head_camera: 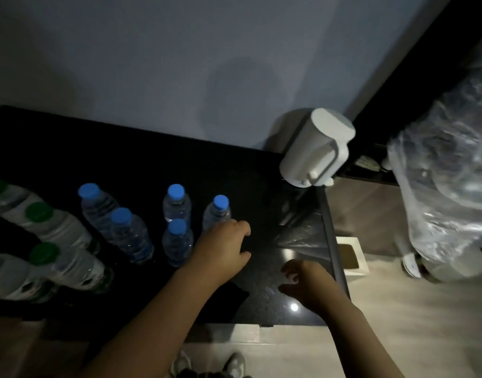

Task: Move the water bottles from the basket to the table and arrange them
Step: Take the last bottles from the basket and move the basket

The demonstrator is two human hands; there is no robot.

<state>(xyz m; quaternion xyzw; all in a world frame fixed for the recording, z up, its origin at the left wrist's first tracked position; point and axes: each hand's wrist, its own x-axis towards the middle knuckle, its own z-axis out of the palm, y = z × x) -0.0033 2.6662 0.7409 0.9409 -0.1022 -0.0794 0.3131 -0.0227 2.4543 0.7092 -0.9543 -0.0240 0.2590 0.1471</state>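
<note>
Loosely curled and empty both, left hand lies just beside the rightmost bottle, right hand apart.

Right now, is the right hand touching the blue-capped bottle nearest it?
Apart. The head view shows the right hand over the black table, with the left hand between it and that blue-capped bottle.

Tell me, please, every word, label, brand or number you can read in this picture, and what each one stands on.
None can be read; the picture is dim.
green-capped bottles: white labels with dark marks, too blurred to read.
blue-capped bottles: no print shows.
white jug: no print shows.
tag on the plastic-wrapped bundle: too small to read.
</note>
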